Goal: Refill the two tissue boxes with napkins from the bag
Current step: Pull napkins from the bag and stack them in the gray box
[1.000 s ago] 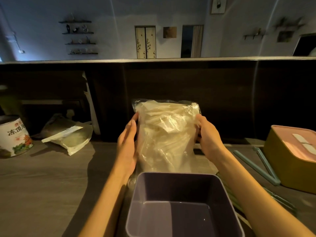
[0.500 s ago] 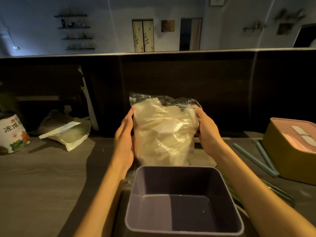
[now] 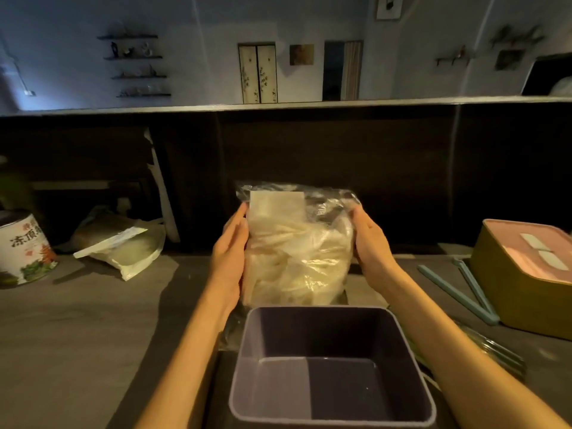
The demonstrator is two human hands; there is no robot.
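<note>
Behind the counter (image 3: pixel 93 335), both hands, left hand (image 3: pixel 230 252) and right hand (image 3: pixel 373 249), clasped the upright napkin bag (image 3: pixel 297 246) at frame centre, directly above the open purple box (image 3: pixel 331 366).

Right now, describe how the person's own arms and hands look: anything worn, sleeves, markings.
Both forearms are bare as far as the frame shows; no sleeve reaches into view. The left hand and the right hand wear no gloves, and no watch, bracelet or ring is visible. No markings show on either arm. The light is dim and warm, so fine details such as nails cannot be made out.
</note>
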